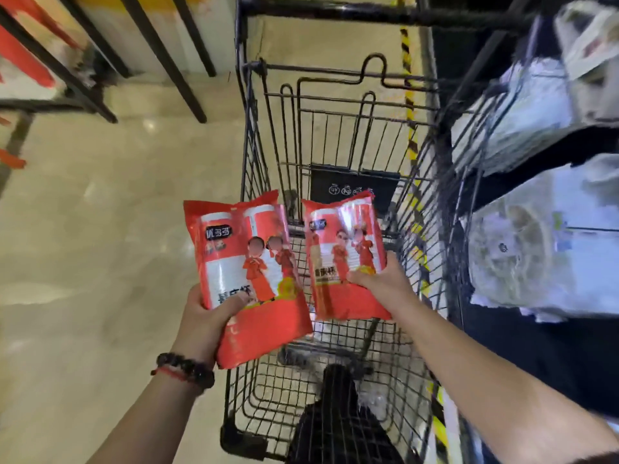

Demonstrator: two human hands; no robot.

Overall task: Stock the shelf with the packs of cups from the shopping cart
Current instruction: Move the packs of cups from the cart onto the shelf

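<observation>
Red-orange cup packs; black wire cart.

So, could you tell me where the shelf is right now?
The shelf runs down the right edge of the head view, beside the shopping cart.

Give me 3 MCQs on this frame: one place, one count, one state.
1. Where is the shelf with white packs?
A. right of the shopping cart
B. left of it
C. behind the person

2. How many red packs are held?
A. one
B. two
C. three

3. State of the left hand?
A. hanging idle
B. flat on the cart rim
C. in a grip on a red pack

Key: A, shelf lies past the cart's right side; B, left hand holds one, right hand holds another red pack; C, thumb curls over the pack's front.
</observation>
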